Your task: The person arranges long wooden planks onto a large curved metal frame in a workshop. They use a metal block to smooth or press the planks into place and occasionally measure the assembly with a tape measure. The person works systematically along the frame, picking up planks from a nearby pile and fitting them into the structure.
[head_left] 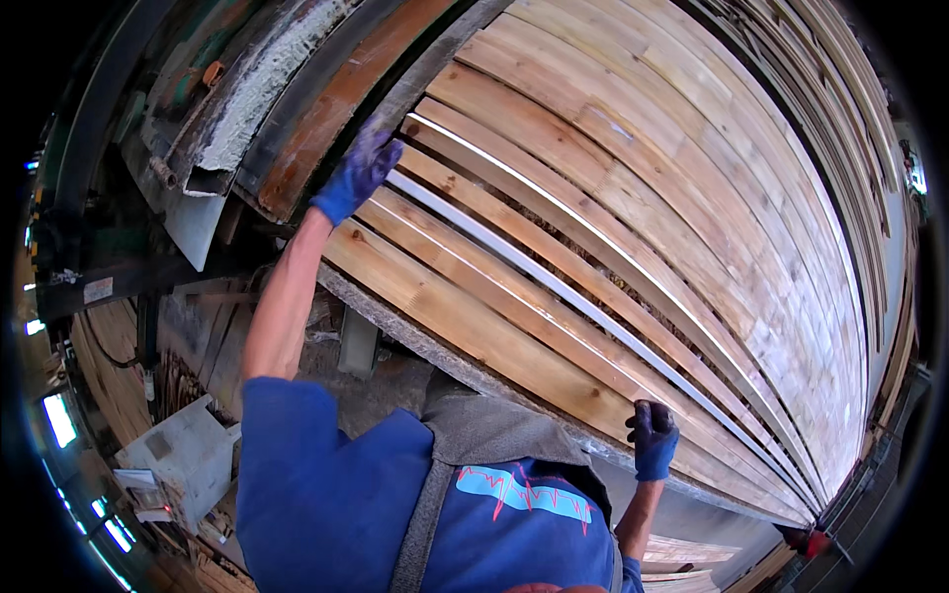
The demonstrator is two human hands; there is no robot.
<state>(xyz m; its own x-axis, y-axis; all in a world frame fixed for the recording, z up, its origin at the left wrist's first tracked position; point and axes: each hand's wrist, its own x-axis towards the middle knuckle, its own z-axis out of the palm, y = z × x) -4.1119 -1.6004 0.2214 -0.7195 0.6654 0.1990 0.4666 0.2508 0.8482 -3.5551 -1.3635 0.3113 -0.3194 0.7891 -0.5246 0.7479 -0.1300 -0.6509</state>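
Long wooden boards point(465, 306) lie side by side on a large bench, with narrow gaps between the nearest ones. My left hand point(358, 176), in a blue and purple-stained glove, rests at the left ends of these boards, fingers stretched along the bench's end rail point(415, 94). In a blue glove with dark fingers, my right hand point(652, 435) is over the near edge of the closest boards, toward their right part. Its fingers are curled in; whatever is under them is hidden. One narrow board point(554, 198) stands a little raised, showing a bright edge.
Beyond lies a wide panel of close-fitted boards point(692, 168), with stacked strips point(820, 109) behind it. Metal beams point(272, 94), one crusted white, stand at the left. A pale box point(183, 460) is at lower left. Something dark and red point(816, 542) shows at the far right corner.
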